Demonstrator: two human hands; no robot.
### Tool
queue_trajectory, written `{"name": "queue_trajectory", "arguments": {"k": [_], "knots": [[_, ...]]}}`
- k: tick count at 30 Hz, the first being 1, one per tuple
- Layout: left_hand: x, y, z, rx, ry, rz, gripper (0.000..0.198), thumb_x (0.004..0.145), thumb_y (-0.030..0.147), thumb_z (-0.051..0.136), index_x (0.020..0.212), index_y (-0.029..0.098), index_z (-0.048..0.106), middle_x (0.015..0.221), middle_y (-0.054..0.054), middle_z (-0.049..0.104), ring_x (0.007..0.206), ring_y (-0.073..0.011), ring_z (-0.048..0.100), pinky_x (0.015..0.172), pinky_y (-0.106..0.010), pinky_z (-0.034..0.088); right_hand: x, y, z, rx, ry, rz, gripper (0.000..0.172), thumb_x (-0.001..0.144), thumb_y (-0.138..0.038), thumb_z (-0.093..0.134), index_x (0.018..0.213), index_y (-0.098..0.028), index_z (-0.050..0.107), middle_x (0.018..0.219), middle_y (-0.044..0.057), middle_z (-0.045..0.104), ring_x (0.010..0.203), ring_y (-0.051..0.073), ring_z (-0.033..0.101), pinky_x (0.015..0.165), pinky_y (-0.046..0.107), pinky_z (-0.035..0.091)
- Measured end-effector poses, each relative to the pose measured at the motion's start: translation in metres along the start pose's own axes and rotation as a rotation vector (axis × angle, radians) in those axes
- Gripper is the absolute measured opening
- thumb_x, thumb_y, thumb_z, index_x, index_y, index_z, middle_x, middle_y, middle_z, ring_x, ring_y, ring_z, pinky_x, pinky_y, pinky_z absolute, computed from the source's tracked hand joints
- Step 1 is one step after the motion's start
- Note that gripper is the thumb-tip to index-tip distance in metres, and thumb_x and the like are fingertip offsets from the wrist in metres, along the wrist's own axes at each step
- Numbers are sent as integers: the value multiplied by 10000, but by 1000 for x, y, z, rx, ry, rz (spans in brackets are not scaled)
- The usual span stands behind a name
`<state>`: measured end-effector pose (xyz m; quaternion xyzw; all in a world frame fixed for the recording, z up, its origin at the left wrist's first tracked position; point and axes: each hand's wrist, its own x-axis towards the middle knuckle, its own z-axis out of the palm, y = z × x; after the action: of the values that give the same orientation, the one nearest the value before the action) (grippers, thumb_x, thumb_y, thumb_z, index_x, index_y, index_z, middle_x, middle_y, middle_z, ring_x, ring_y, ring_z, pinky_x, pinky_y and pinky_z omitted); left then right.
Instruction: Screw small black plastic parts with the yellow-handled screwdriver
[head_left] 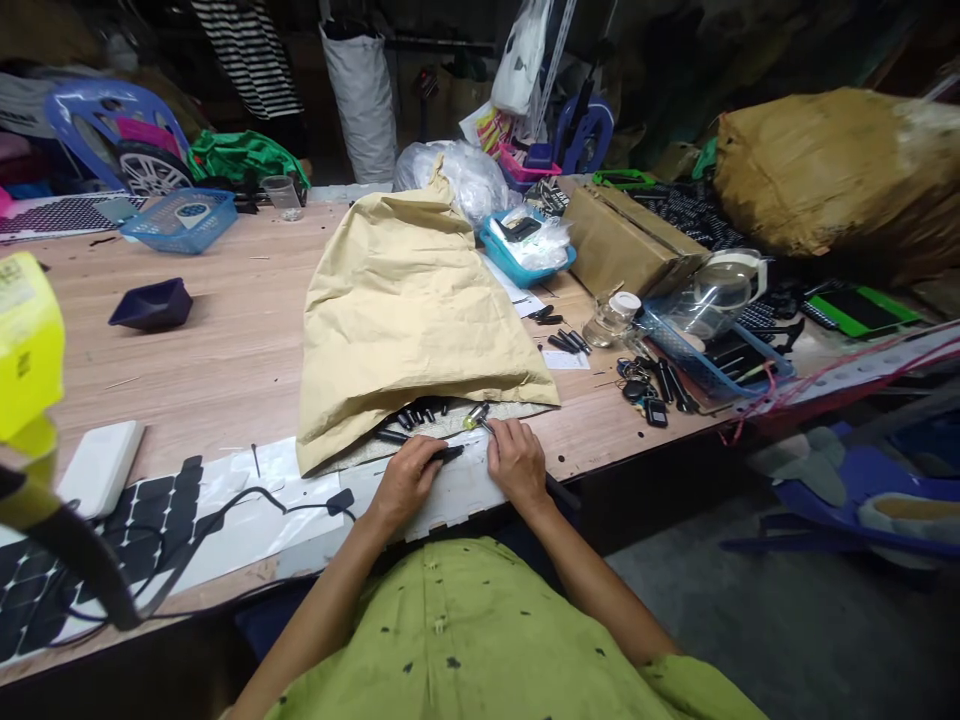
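Note:
My left hand [409,480] is closed around a short black tube-like piece [448,453], which sticks out past the fingertips to the right. Close by on the right, my right hand [517,460] has its fingers pinched at the table edge; a small metallic bit shows at the fingertips, too small to name. Just beyond it lies a tool with a yellow, see-through handle [475,416], perhaps a screwdriver. Several black cylindrical pieces [411,416] rest at the mouth of a large beige cloth bag [412,300]. The bag's inside is mostly hidden.
Left stand a dark tray [152,304], a blue basket [184,220], a white box [101,468] and a black cable [255,492]. On the right are keys [645,395], a glass jar [611,320], a tool basket [720,350] and a cardboard box [626,240]. A person in stripes stands behind.

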<state>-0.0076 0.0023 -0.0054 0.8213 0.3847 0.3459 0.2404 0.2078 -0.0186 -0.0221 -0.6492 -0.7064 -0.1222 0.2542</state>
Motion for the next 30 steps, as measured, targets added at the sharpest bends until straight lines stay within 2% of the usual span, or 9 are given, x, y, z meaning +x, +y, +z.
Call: {"name": "queue_trajectory", "arguments": {"k": [5, 8, 15, 18, 22, 30], "knots": [[-18, -6, 13, 95, 115, -101, 291, 911, 166, 589, 1185, 214, 678, 1021, -74, 694, 955, -230, 664, 862, -376, 587, 0, 0, -1, 9, -20, 24, 256, 927, -135, 520, 1111, -194, 687, 927, 84, 644, 851, 232, 532, 735, 330, 396], [-22, -8, 14, 151, 161, -162, 247, 907, 198, 620, 1140, 208, 700, 954, -62, 676, 929, -232, 652, 846, -369, 579, 0, 5, 2, 45, -38, 37, 271, 932, -151, 516, 1126, -195, 700, 930, 91, 651, 849, 237, 548, 743, 335, 423], [-14, -8, 18, 210, 145, -232, 175, 898, 216, 628, 1034, 225, 737, 876, -37, 649, 839, -212, 628, 791, -337, 551, 5, 20, 1, 353, -50, 113, 322, 952, -188, 476, 1151, -207, 729, 961, 95, 704, 907, 233, 650, 813, 337, 539], [-10, -6, 22, 256, 149, -255, 169, 894, 244, 642, 1030, 238, 743, 881, -37, 651, 846, -217, 622, 794, -338, 534, 3, 13, -8, 507, -55, 124, 321, 969, -219, 473, 1159, -223, 731, 990, 88, 727, 930, 221, 681, 839, 333, 569], [-5, -7, 24, 271, 128, -277, 158, 903, 257, 649, 1021, 242, 753, 867, -34, 654, 839, -215, 618, 779, -333, 514, -4, -1, -19, 641, -83, 117, 306, 980, -245, 491, 1166, -221, 733, 948, 77, 736, 861, 200, 690, 817, 321, 587], [-1, -9, 23, 234, 99, -307, 170, 909, 276, 661, 1032, 251, 776, 857, -34, 651, 850, -219, 615, 781, -338, 502, -8, -16, -25, 693, -65, 86, 297, 993, -234, 487, 1165, -228, 729, 963, 81, 740, 901, 204, 705, 836, 324, 598]]}}
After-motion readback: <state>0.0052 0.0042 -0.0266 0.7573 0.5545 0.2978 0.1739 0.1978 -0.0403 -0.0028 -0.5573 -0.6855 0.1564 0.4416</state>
